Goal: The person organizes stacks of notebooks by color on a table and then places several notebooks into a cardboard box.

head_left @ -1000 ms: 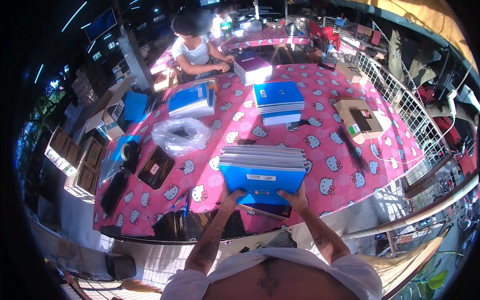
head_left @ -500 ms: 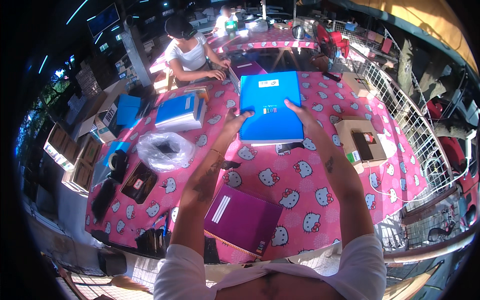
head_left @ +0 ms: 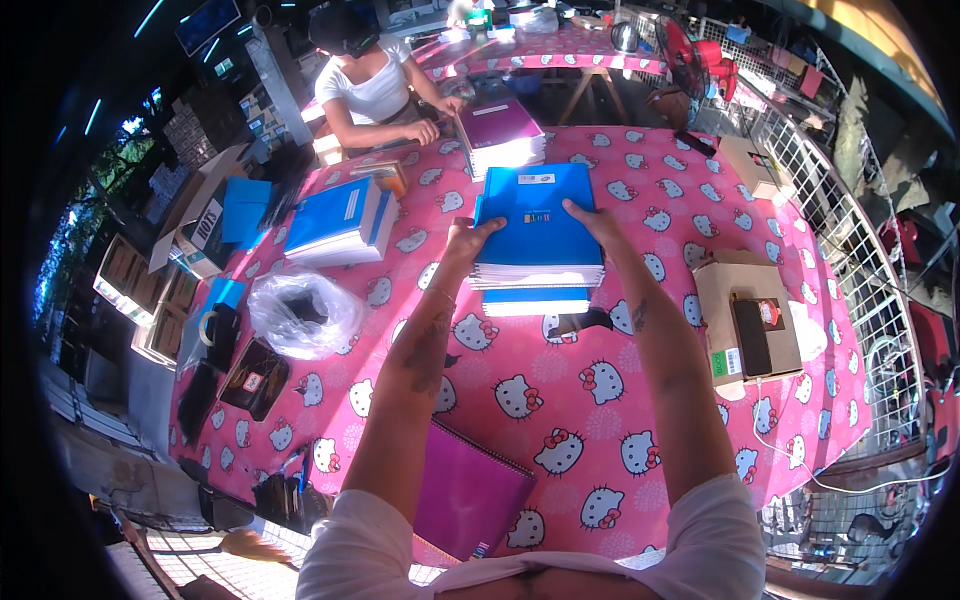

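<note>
Both my hands grip a stack of blue spiral notebooks (head_left: 532, 240), one hand on each side. My left hand (head_left: 472, 240) is closed on the left edge, its thumb on the top cover. On the opposite edge, my right hand (head_left: 594, 224) holds the same way. The white page edges of the stack face me. Under its near side shows another blue notebook (head_left: 536, 301); whether the two touch, I cannot tell. Just beyond stands a stack of purple notebooks (head_left: 503, 128). A single purple notebook (head_left: 472, 495) lies close to me, partly behind my left forearm.
Across the pink patterned table (head_left: 590, 390), a person (head_left: 372, 95) has hands beside the purple stack. More blue notebooks (head_left: 335, 222), a clear plastic bag (head_left: 305, 312) and a dark tray (head_left: 256, 380) lie left. A cardboard box (head_left: 748, 310) and a white cable (head_left: 800, 455) are right.
The blue notebooks have tipped from a raised slant to a flatter position, baring their page edges. The far purple notebooks, earlier tilted at the other person's hands, now rest as a stack.
</note>
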Demonstrator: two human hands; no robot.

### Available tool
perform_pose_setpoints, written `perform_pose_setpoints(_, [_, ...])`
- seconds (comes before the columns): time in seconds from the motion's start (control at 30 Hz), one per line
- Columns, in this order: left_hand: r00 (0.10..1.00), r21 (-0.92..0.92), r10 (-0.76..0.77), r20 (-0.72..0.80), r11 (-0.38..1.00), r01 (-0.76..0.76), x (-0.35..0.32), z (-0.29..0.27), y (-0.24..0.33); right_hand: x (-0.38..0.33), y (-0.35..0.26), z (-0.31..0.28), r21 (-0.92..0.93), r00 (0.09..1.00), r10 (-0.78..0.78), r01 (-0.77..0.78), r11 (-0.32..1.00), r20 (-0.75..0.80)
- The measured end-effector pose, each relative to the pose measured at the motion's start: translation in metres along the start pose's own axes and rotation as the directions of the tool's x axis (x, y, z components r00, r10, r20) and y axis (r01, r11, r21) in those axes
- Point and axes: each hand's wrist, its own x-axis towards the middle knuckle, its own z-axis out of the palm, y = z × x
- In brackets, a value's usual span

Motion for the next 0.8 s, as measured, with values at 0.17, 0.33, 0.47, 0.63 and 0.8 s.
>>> perform_pose_setpoints(0.17, [0.996,0.095,-0.009,0.09,0.995,0.0,0.011,-0.008,-0.005,0.01,0.007,-0.003,-0.083,0.987,0.152,-0.156,0.984,-0.054])
perform_pose_setpoints(0.33, [0.936,0.479,0.269,-0.227,0.868,-0.134,-0.008,-0.039,0.028,-0.015,-0.014,-0.041,0.022,0.936,0.162,-0.163,0.986,-0.313])
perform_pose_setpoints(0.47, [0.898,0.397,0.411,0.159,0.806,-0.439,-0.159,-0.11,0.04,-0.16,0.053,-0.026,0.058,0.872,-0.208,0.26,0.964,-0.444])
perform_pose_setpoints(0.63, [0.532,0.427,0.428,0.731,0.322,-0.845,-0.396,-0.214,-0.046,-0.288,0.059,0.095,-0.109,0.779,0.077,-0.011,0.994,0.622])
perform_pose_setpoints(0.8, [0.501,0.492,0.157,0.851,0.094,-0.865,-0.505,-0.251,-0.151,-0.33,0.053,0.157,-0.344,0.698,0.143,0.156,0.926,0.702])
